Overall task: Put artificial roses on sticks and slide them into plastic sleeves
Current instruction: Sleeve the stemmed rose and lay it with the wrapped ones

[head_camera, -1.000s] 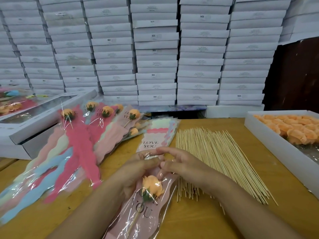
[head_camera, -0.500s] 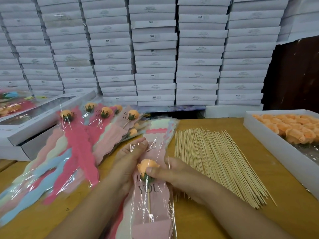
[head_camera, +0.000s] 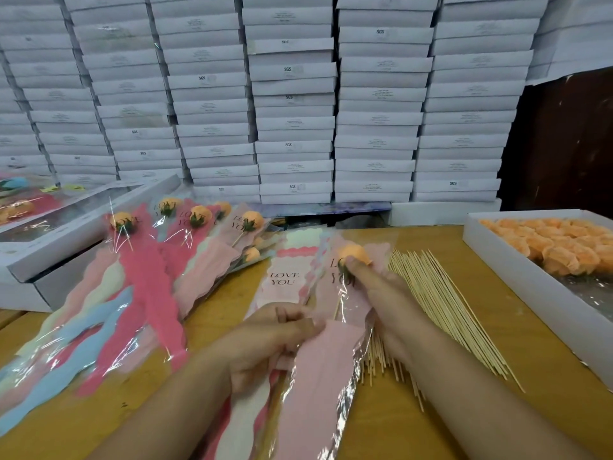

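Holding: left hand (head_camera: 275,340) pinches the pink sleeve (head_camera: 328,353) at its left edge, about mid-length, fingers curled on the film.
Right hand (head_camera: 381,300): fingers reach forward and grip the rose (head_camera: 356,254) at its green base, through the film or inside the sleeve; cannot tell which.
Rose: orange, mounted on a stick (head_camera: 337,310), lying inside the sleeve near its upper end, beside the printed lettering.
Sleeve: lies lengthwise across the worktop (head_camera: 464,327), over a flat stack of empty sleeves (head_camera: 288,260) marked "LOVE YOU".
Sticks (head_camera: 441,310): loose bundle on the worktop, just right of the sleeve, partly under the right forearm.
Finished roses (head_camera: 185,247): sleeved, fanned out at left, overlapping.
Tray (head_camera: 517,280): white, at right edge, holds orange rose heads.
Background: stacked white boxes (head_camera: 292,104) behind the worktop.
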